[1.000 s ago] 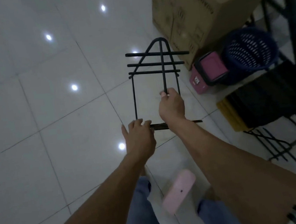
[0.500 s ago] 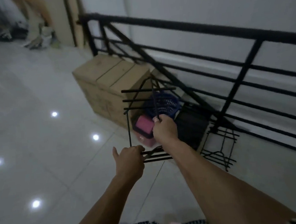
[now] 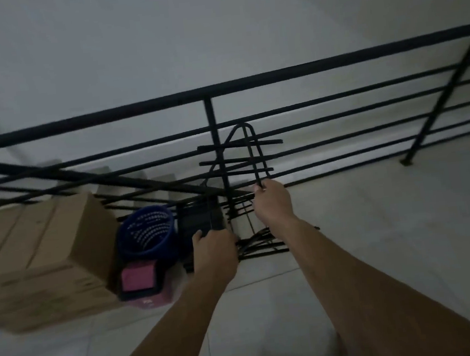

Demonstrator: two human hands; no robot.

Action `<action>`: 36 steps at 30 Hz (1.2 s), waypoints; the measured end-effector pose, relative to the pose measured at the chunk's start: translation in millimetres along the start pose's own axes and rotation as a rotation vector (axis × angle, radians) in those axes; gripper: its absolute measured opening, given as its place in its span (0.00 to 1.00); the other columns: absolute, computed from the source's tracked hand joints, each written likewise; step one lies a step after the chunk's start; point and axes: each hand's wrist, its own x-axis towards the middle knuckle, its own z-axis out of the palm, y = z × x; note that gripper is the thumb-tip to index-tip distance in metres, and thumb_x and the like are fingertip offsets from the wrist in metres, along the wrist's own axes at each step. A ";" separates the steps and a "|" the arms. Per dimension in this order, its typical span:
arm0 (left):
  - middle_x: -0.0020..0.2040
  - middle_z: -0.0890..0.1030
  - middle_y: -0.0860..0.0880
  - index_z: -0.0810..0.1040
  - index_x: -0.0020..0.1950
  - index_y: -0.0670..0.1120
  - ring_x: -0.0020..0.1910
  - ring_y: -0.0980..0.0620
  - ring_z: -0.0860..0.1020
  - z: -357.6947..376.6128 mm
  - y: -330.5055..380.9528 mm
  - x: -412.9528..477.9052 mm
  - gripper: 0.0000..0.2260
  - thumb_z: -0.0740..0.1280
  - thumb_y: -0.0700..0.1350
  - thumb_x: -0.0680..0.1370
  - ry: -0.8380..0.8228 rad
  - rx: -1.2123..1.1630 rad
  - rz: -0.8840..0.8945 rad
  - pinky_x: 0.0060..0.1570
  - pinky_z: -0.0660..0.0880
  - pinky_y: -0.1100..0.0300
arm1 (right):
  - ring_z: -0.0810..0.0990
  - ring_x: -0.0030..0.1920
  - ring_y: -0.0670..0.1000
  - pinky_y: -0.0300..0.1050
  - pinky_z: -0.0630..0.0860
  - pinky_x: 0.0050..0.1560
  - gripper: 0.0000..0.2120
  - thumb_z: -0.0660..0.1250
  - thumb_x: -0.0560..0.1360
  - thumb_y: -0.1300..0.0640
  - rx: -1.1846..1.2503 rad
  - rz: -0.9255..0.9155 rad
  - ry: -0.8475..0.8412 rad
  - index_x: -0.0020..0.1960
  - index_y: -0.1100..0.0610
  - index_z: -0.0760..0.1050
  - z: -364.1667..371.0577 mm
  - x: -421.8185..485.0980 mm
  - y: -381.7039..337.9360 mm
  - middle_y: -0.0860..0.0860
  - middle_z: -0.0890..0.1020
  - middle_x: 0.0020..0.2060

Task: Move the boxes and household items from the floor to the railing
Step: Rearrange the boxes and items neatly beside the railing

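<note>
Tiled floor, pale wall, black railing, wire rack

Tiled floor, cardboard boxes, possibly pink bin

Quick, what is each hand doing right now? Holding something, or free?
Left hand: closed, gripping the lower end of the black wire rack.
Right hand: closed, gripping a wire higher up on the same rack.

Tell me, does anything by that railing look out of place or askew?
The blue basket lies tipped on its side, mouth toward the camera, between the cardboard box and a black item. Nothing looks spilled or broken.
</note>
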 end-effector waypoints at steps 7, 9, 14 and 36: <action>0.53 0.82 0.52 0.81 0.60 0.56 0.58 0.48 0.76 -8.8 100.0 35.4 0.19 0.63 0.37 0.76 -0.019 0.066 0.149 0.73 0.57 0.46 | 0.78 0.43 0.51 0.42 0.71 0.38 0.10 0.57 0.84 0.57 0.061 0.066 0.150 0.51 0.58 0.77 -94.3 38.5 45.2 0.54 0.80 0.44; 0.55 0.81 0.52 0.80 0.62 0.56 0.60 0.48 0.76 -9.0 133.0 46.8 0.18 0.62 0.38 0.78 -0.039 0.063 0.166 0.74 0.56 0.46 | 0.80 0.47 0.53 0.45 0.76 0.45 0.11 0.57 0.84 0.56 0.058 0.083 0.159 0.52 0.58 0.77 -121.6 54.5 59.7 0.54 0.81 0.46; 0.53 0.81 0.55 0.80 0.62 0.58 0.57 0.50 0.77 -8.6 225.0 71.1 0.18 0.63 0.39 0.78 -0.081 0.063 0.161 0.73 0.59 0.45 | 0.81 0.49 0.55 0.54 0.80 0.54 0.12 0.58 0.84 0.55 0.054 0.093 0.142 0.54 0.59 0.78 -196.6 94.3 96.9 0.56 0.82 0.48; 0.47 0.82 0.53 0.81 0.53 0.54 0.52 0.50 0.80 91.9 404.5 302.0 0.14 0.65 0.37 0.75 -0.279 0.098 0.085 0.73 0.57 0.46 | 0.81 0.50 0.55 0.50 0.78 0.50 0.09 0.57 0.84 0.54 0.063 0.242 0.064 0.56 0.54 0.76 -285.2 347.1 242.7 0.56 0.83 0.49</action>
